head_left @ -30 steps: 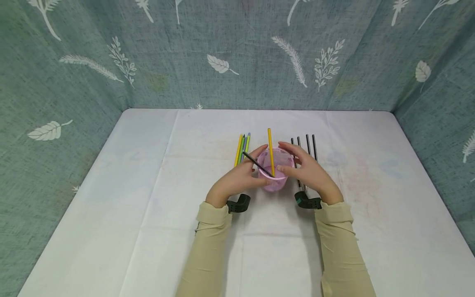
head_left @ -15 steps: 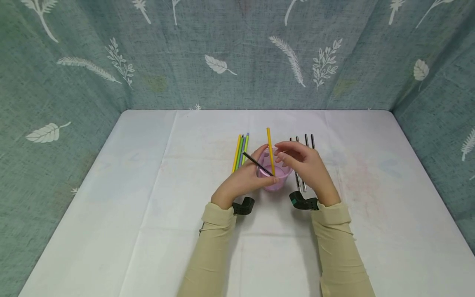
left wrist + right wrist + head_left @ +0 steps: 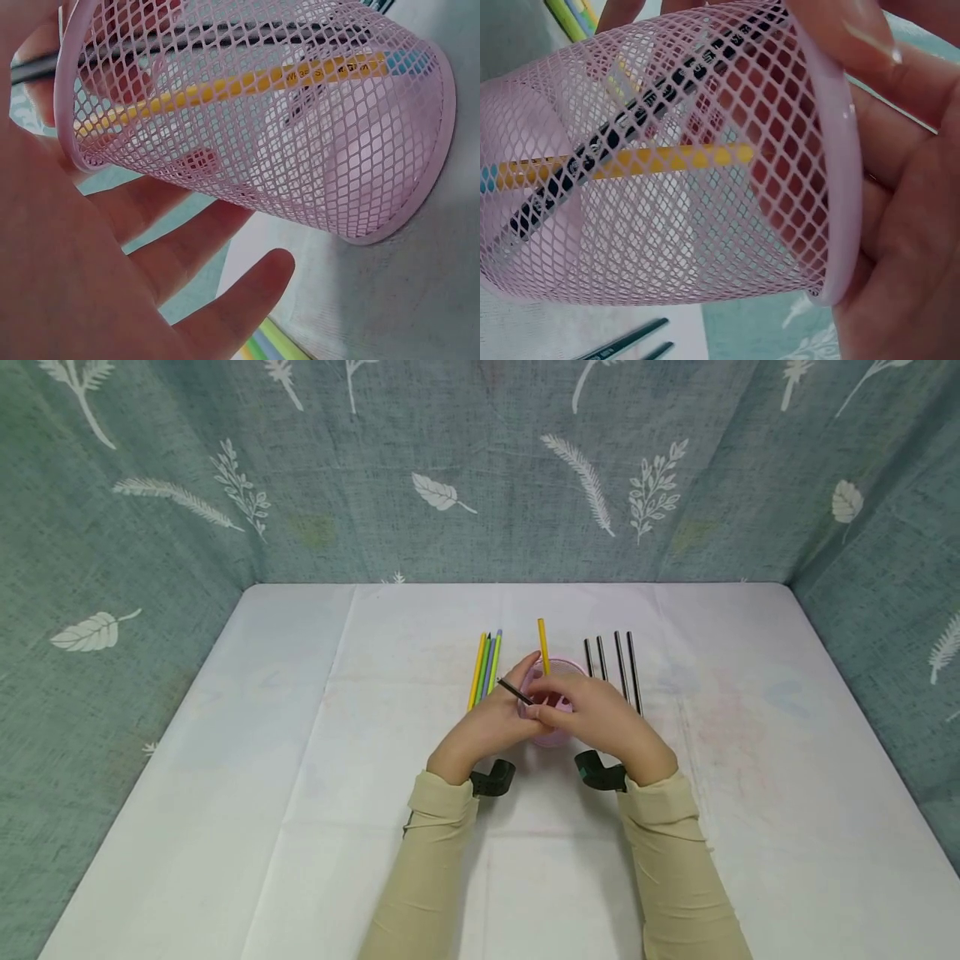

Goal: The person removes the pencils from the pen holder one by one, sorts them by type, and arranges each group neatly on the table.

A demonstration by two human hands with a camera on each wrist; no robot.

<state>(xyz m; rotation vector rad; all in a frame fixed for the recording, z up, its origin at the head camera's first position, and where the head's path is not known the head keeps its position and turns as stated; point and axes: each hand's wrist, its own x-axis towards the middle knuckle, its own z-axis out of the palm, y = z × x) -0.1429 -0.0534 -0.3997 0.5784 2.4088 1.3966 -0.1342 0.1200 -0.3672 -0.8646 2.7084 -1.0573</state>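
A pink mesh pencil cup (image 3: 557,740) stands tilted in the middle of the table, and my left hand (image 3: 480,731) holds it round its left side. Inside lean a yellow pencil (image 3: 543,645) with a blue end and a black pencil (image 3: 514,691). Over the cup's mouth is my right hand (image 3: 600,714), its thumb and finger pinching the black pencil near the rim. Through the mesh (image 3: 652,217) in the right wrist view, the two pencils cross. Some right fingers reach inside the rim, partly hidden.
Left of the cup lies a row of several yellow, green and blue pencils (image 3: 483,668). Several black pencils (image 3: 624,668) lie on the right, partly under my right hand. A white cloth covers the table (image 3: 337,860); a green leaf-patterned curtain (image 3: 480,460) stands behind.
My right hand has left the cup's right side and moved left over its mouth to the black pencil. The left hand shifted slightly right and keeps hold of the cup.
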